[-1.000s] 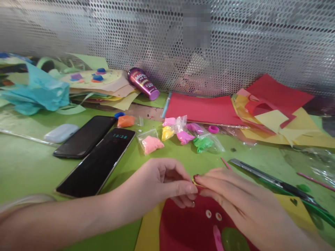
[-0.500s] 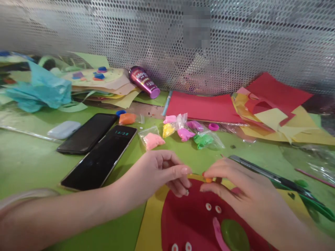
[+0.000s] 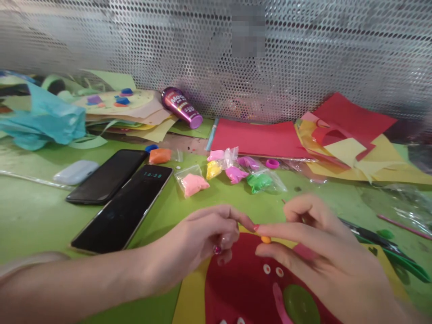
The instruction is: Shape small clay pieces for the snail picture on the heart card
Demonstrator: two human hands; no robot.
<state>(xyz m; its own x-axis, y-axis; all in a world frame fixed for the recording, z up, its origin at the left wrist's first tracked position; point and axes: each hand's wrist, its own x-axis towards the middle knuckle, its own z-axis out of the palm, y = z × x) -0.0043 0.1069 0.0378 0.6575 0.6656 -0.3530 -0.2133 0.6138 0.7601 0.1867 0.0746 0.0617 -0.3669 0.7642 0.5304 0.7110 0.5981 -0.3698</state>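
Note:
My right hand (image 3: pixel 324 256) pinches a small orange lump of modelling clay (image 3: pixel 266 240) between thumb and index finger, its other fingers bent. The index finger of my left hand (image 3: pixel 211 238) stretches out to the tip of my right index finger, while its remaining fingers curl loosely; nothing shows in them. Both hands hover over a dark red paper shape (image 3: pixel 236 279) on a yellow sheet (image 3: pixel 189 292). On the red shape lie small white eyes with red centres (image 3: pixel 273 270), a pink clay strip (image 3: pixel 279 301) and a green disc (image 3: pixel 302 306).
Bags of coloured clay (image 3: pixel 232 168) lie behind my hands. Two phones (image 3: pixel 124 211) and a white case (image 3: pixel 77 172) are at left. A utility knife (image 3: pixel 364 234) rests beside green-handled scissors (image 3: pixel 411 265) at right. Paper sheets (image 3: pixel 259 137) and a purple cup (image 3: pixel 182 107) line the perforated wall.
My left index finger has straightened and moved right to meet my right index fingertip. My right hand keeps the orange clay, with its other fingers lifted higher. The view has shifted slightly.

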